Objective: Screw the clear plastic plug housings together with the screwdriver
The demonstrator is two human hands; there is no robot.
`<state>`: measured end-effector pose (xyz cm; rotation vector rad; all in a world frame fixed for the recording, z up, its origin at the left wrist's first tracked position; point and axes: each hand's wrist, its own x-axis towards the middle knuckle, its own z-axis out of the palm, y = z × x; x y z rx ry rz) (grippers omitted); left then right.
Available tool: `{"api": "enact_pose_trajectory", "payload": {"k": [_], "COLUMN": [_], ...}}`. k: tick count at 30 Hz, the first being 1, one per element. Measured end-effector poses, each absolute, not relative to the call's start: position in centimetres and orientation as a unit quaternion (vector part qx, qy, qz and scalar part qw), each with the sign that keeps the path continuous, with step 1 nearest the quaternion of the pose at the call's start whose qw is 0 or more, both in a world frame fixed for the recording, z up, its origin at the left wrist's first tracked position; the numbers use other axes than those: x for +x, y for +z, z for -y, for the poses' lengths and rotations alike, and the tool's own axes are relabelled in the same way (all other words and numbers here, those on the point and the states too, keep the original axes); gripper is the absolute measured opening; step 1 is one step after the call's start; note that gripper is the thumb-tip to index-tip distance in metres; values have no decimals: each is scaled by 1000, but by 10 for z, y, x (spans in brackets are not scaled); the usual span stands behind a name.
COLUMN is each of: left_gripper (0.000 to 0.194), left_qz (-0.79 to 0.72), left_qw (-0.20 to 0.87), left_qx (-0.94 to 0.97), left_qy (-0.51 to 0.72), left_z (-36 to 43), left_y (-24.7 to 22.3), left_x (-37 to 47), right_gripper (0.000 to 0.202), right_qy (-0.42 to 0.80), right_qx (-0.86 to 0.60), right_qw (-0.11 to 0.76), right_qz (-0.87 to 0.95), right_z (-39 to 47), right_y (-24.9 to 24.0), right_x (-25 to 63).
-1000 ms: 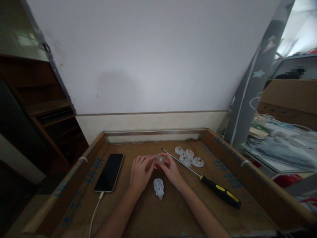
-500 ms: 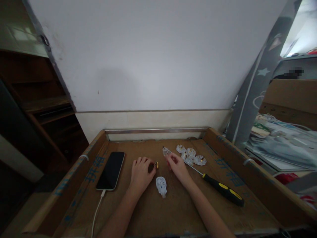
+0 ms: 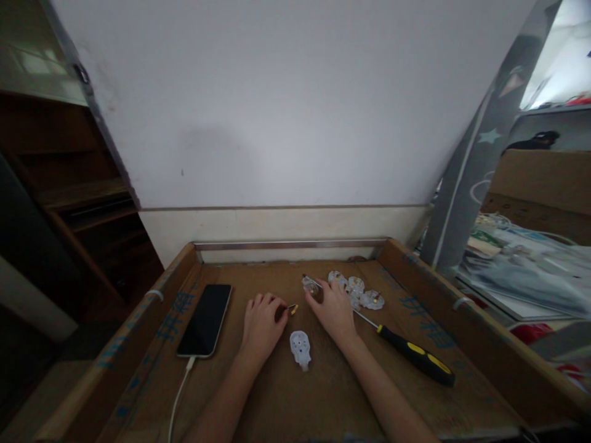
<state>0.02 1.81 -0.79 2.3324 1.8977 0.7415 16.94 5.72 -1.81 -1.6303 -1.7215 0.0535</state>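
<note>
My left hand (image 3: 265, 323) is closed in a pinch on a small brass contact piece (image 3: 294, 309), which sticks out to the right of its fingertips. Its thin dark end runs back between thumb and forefinger. Below and between the hands lies a whitish plastic housing (image 3: 300, 349), its hollow side up. My right hand (image 3: 335, 307) is palm down with thumb and fingers apart, over the shaft of a screwdriver (image 3: 415, 355). By its fingertips is a clear plastic piece (image 3: 310, 285) near the screwdriver's tip. Whether the fingers touch it, I cannot tell.
Several clear plastic pieces with brass parts (image 3: 372, 300) lie beyond my right hand. A phone (image 3: 205, 320) with a white cable (image 3: 179, 394) lies at left. Raised cardboard sides (image 3: 170, 277) border the work surface, with a wall (image 3: 286, 123) behind.
My right hand has opened from a pinch and spread out over the screwdriver shaft. The brass piece has tilted in my left fingers; that hand has hardly moved.
</note>
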Motion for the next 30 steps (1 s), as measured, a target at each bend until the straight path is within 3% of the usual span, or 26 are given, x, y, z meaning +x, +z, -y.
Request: {"api": "enact_pose_trajectory", "payload": {"k": [6,18,24,30], "left_gripper": [10,7,7,12], "left_qz": [-610,-602,-615,-615], "left_qw": [18,15,48,93], "left_qx": [754,757,733,702], "left_qy": [244,252,287,346], "left_z": [-17,-18,-17,-17], "left_y": [-6,-6,-3,0], "left_x": [2,3,3,2], "right_gripper": [26,23,2,15], "right_qy": [3,83,74,32], "right_qx": [-618,-536,-491,-460], "right_qw": [347,421,462,494], "right_qz": [705,727,735,737], "right_z": [-72,-72,-60,-50], "right_y": [-26,-37,-26,-17], "right_x": [168,173,169,165]}}
